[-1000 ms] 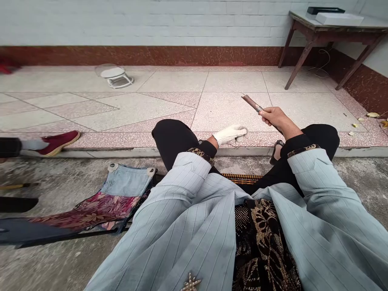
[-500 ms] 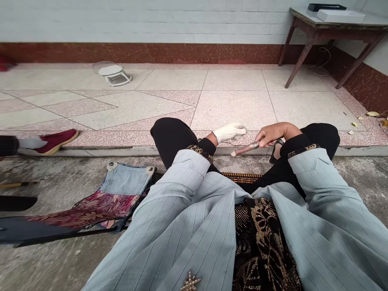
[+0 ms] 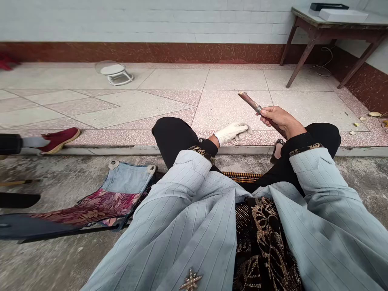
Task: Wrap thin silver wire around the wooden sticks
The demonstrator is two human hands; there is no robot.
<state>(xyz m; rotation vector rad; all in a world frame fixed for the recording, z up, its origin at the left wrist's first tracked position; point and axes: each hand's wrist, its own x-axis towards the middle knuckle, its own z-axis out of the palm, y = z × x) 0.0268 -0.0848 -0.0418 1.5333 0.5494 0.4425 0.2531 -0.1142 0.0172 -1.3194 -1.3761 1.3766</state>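
Note:
My right hand [image 3: 278, 118] is closed around a brown wooden stick [image 3: 249, 100] with a band, seemingly wire or metal, wrapped about it. The stick points up and to the left, and its far tip is pale and rough. Below the band, the rest of it is mostly hidden by my fingers. To the left and lower, my left hand [image 3: 233, 133] wears a white knitted glove, its fingers curled in just above the pink step edge [image 3: 209, 137]. Whatever may be in the gloved fingers is hidden. The stick and the glove are apart.
A person's red shoe [image 3: 62, 139] rests on the step at left. Beside my left leg stands a low folding seat with denim and floral fabric [image 3: 121, 180]. A small white stool [image 3: 113, 72] and a wooden table [image 3: 318, 26] stand farther back.
My right hand swung the stick down toward the gloved hand, then raised it again to about where it was. My left hand has stayed nearly in place.

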